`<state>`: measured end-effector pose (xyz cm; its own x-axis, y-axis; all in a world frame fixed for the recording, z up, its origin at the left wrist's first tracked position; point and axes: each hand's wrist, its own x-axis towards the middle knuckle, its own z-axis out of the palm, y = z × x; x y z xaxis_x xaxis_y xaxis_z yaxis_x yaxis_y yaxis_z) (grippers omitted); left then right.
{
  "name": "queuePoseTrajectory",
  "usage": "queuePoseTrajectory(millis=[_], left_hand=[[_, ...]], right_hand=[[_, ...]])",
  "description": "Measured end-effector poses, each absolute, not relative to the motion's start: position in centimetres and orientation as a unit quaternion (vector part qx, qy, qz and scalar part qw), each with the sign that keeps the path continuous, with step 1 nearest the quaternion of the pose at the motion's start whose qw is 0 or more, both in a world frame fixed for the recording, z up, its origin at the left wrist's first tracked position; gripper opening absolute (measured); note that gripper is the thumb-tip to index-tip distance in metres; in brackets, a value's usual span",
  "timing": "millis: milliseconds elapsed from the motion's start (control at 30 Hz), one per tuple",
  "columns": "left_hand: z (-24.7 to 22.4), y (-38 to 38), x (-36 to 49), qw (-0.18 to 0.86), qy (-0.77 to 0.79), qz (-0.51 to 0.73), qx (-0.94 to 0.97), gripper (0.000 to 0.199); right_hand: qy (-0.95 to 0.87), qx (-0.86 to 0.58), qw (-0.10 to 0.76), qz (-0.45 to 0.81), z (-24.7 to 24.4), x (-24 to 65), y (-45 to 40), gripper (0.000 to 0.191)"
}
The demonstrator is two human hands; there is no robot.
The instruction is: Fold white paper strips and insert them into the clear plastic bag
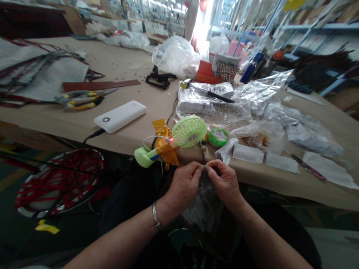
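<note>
The left hand [183, 186] and the right hand [224, 183] hold a crumpled thin sheet [204, 200], maybe plastic, at its top edge, just in front of the desk [126, 136]. The fingers [195, 170] pinch it closely. It seems light and soft, so holding it by this gathered edge looks best.

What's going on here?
A person's left hand and right hand pinch the top of a crumpled grey-white bundle between their fingertips, just off the edge of a tan worktable. The bundle is too blurred to identify. Nearby on the table are a green handheld fan, a white power bank and clear plastic bags.
</note>
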<state>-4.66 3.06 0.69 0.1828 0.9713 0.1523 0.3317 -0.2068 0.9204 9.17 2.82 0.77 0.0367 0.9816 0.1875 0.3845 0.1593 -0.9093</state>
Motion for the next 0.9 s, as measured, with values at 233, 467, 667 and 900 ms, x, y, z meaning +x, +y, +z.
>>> queuePoseTrajectory(millis=[233, 467, 667, 900], left_hand=[[0.6, 3.2, -4.7, 0.398, 0.494, 0.41, 0.655, 0.021], [0.9, 3.7, -4.5, 0.42, 0.502, 0.419, 0.629, 0.022], [1.5, 2.9, -4.6, 0.434, 0.496, 0.415, 0.628, 0.022], [0.0, 2.0, -5.6, 0.446, 0.504, 0.372, 0.639, 0.025]], right_hand=[[-0.616, -0.559, 0.453, 0.32, 0.7, 9.1, 2.8, 0.01], [-0.614, -0.565, 0.46, 0.304, 0.8, 8.9, 3.0, 0.012], [-0.603, -0.557, 0.464, 0.331, 0.5, 9.2, 2.0, 0.014], [-0.704, -0.538, 0.408, 0.221, 1.7, 12.6, -0.7, 0.007]])
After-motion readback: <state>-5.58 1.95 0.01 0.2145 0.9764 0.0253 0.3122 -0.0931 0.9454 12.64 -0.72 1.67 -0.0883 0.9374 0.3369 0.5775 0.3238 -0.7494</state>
